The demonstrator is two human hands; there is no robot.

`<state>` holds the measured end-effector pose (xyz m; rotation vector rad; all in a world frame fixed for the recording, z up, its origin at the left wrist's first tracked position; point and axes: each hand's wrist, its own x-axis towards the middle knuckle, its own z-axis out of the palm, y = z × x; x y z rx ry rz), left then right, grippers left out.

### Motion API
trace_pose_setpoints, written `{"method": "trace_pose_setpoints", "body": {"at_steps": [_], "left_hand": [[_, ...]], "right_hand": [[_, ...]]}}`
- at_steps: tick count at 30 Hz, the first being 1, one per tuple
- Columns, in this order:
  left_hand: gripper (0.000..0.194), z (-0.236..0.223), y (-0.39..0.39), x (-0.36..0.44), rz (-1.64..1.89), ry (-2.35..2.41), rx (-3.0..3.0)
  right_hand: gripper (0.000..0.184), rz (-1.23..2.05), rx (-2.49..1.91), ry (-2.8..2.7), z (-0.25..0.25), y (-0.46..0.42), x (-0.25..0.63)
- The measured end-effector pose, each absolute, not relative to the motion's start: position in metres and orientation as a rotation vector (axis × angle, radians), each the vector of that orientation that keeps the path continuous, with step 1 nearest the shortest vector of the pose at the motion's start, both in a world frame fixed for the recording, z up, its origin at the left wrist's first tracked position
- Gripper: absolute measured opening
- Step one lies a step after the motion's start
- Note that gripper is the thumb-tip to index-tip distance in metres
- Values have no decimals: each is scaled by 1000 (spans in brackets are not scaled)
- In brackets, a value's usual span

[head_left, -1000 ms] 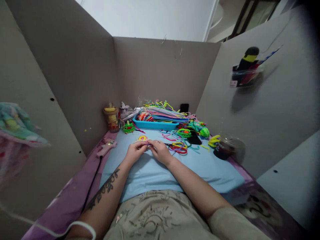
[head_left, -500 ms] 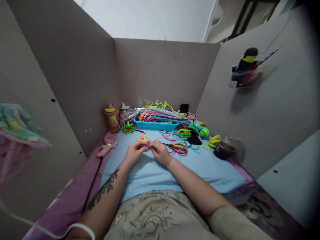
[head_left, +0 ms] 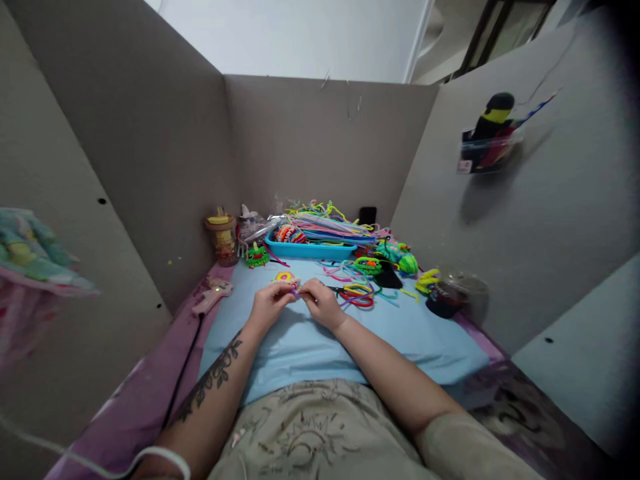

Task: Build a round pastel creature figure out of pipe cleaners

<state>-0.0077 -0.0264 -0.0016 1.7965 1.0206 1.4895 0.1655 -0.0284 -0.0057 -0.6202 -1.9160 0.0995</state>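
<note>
My left hand [head_left: 271, 308] and my right hand [head_left: 324, 305] meet over the light blue cloth [head_left: 300, 347], fingers closed in a pinch. Between the fingertips shows a short bit of purple pipe cleaner [head_left: 295, 292], mostly covered by the fingers. Just beyond my left fingers is a small yellow and pink fuzzy piece [head_left: 284, 276]; whether that hand touches it, I cannot tell. Beside my right hand lie scissors [head_left: 358, 301] with red and yellow loop handles, a purple strand across them.
A blue tray [head_left: 313, 251] heaped with pipe cleaners stands at the back. Green fuzzy figures [head_left: 257, 256] sit near it. A lidded cup [head_left: 222, 239] is at the left, a dark drink cup [head_left: 445, 301] at the right. A pink glue gun [head_left: 214, 297] with a black cord lies left.
Both hands stay in the same place with their pinch unchanged. The whole view has shifted very slightly.
</note>
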Motion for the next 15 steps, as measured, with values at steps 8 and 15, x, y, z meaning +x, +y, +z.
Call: {"method": "trace_pose_setpoints", "body": {"at_steps": [8, 15], "left_hand": [[13, -7, -22, -9, 1482, 998, 1954], [12, -8, -22, -9, 1468, 973, 1956]], "right_hand": [[16, 78, -593, -1960, -4, -31, 162], [16, 80, -626, -1962, -6, -30, 162]]}}
